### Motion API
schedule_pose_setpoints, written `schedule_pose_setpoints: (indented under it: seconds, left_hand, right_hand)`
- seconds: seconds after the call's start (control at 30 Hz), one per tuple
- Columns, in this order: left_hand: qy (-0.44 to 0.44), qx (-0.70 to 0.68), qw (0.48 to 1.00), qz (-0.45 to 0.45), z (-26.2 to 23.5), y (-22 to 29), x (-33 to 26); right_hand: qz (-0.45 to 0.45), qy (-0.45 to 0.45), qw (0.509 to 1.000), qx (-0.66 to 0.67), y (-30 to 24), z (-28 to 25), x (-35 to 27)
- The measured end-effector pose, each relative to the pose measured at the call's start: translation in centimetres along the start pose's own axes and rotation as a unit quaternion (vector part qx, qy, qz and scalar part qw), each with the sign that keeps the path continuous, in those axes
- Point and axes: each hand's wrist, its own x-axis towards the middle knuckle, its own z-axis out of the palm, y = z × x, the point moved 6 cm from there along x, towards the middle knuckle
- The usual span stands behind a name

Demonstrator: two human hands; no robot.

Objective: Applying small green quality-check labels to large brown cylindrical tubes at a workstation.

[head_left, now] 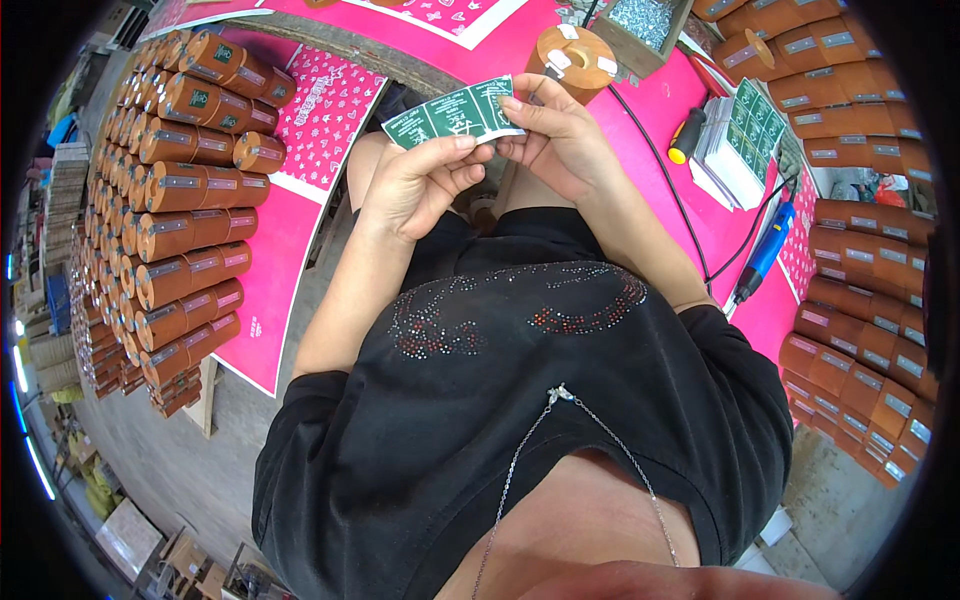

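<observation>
A strip of green labels [450, 115] with white print is stretched between my two hands above my lap. My left hand [425, 180] pinches its lower edge between thumb and fingers. At the strip's right end, my right hand [555, 130] grips it, thumb on top. Just beyond my right hand a round brown wooden piece [578, 62] with small white patches rests on the pink table. To the right of it stands a stack of green label sheets [745, 135] with white edges.
Brown wooden cylinders with metal hinge plates [190, 190] are piled at the left; more cylinders [860, 260] line the right. A black and yellow screwdriver [686, 137], a blue power driver [765, 250] with a black cord, and a box of small screws [645, 22] are on the pink table [640, 130].
</observation>
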Motion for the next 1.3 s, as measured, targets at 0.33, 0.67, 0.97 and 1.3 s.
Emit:
schedule_pose_setpoints:
  seconds: [0.33, 0.67, 0.97, 1.3]
  left_hand:
    - [0.011, -0.190, 0.981, 0.024, -0.4, -3.5, -0.3]
    - [0.107, 0.038, 0.987, 0.114, -0.5, -1.1, -0.8]
    - [0.142, 0.211, 0.934, 0.251, 0.1, 0.7, -1.6]
    - [0.134, 0.355, 0.881, 0.284, 1.0, 1.7, -2.1]
  right_hand:
    - [-0.291, 0.014, 0.939, -0.181, -1.1, 0.8, -0.4]
    - [-0.161, 0.039, 0.964, -0.209, 0.4, -0.3, -0.4]
    - [-0.429, 0.011, 0.701, -0.569, -1.5, 2.3, -2.7]
    - [-0.362, -0.037, 0.733, -0.574, -1.8, 3.6, -3.3]
